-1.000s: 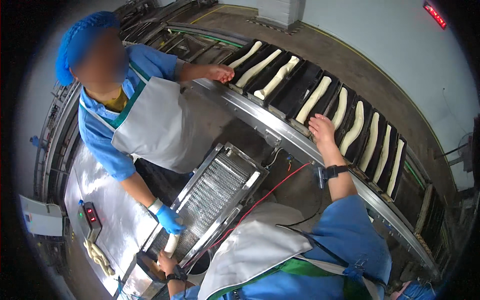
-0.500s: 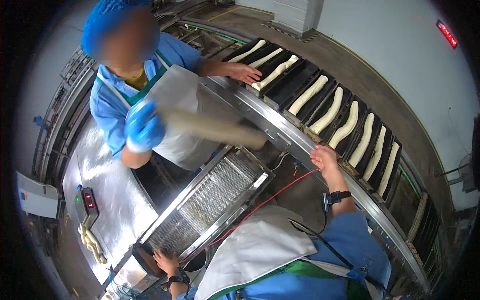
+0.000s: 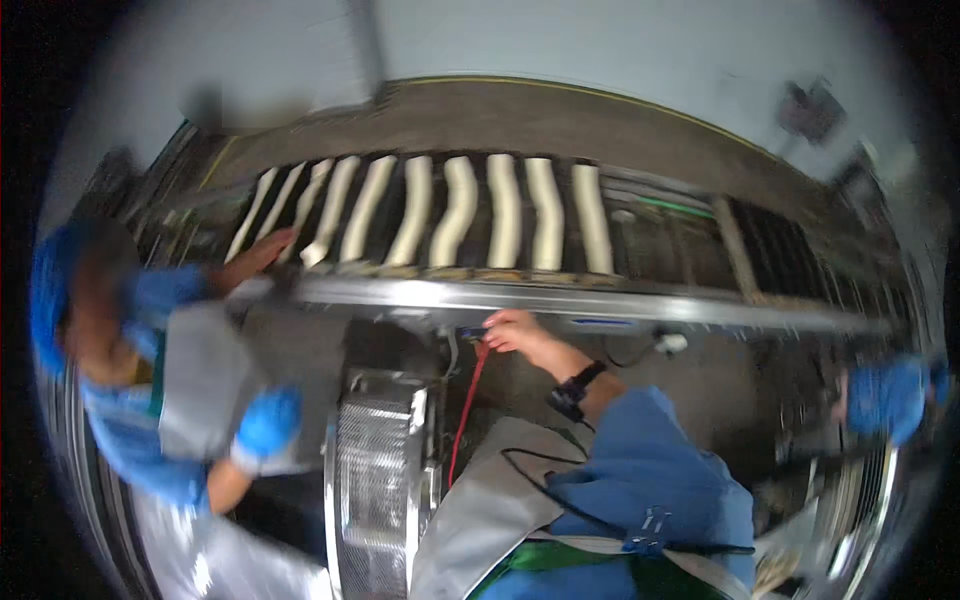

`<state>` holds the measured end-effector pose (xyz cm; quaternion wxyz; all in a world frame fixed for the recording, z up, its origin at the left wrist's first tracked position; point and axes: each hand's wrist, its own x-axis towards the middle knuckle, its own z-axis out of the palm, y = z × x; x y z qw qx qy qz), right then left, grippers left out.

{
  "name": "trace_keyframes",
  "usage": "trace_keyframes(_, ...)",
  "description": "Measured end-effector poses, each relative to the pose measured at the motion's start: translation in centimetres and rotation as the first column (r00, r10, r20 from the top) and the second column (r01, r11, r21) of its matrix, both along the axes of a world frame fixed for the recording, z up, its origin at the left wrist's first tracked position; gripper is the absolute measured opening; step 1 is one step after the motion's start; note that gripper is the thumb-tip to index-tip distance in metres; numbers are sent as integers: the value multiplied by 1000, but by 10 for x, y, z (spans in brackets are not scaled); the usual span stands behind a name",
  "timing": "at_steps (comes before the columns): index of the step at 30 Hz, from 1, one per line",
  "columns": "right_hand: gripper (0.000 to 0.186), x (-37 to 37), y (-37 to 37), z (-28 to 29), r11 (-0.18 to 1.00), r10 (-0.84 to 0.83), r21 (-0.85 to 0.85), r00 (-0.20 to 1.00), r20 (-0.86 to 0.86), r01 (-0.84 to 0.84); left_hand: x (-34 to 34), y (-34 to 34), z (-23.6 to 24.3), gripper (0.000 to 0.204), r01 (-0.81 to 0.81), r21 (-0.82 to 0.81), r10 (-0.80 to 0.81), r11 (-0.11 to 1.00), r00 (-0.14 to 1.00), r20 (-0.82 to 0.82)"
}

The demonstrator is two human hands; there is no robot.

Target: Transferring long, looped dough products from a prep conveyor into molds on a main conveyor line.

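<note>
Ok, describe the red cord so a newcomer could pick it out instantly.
Find the long silver rail crossing the picture. Just below it is the person's right hand, and the red cord runs down from beside that hand toward the apron. Its colour sets it apart from the black cord over the apron.

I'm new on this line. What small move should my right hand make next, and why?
Perhaps ease your right hand slightly away from the red cable: it is right by the cable's upper end, below the metal rail, and blur hides whether they touch.
</note>
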<state>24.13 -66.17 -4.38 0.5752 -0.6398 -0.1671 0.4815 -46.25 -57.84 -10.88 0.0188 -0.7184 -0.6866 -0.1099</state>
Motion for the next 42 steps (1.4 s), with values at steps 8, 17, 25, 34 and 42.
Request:
trace_keyframes(8, 25, -4, -14, -34, 935, -350, 30, 935, -64, 352, 452, 617, 201, 62, 986, -162, -441, -31, 131, 888)
trace_keyframes(17, 25, -7, -96, -64, 734, -666, -35, 708, -234, 679, 530, 615, 245, 63, 924, -335, -895, -184, -17, 445)
trace_keyframes(25, 25, 11, -73, -32, 941, -338, -22, 934, -116, 338, 133, 227, 65, 48, 477, -54, -382, 877, 762, 524)
trace_keyframes(34, 18, 36, -61, -17, 975, 181, -131, 983, -20, -182, 161, -211, 6, 37, -89, -101, 107, 991, 976, 190)
trace_keyframes(42, 18, 67, -65, -34, 847, 509, -170, 860, -6, -503, 286, -279, 26, 44, -22, -117, 60, 993, 941, 333)
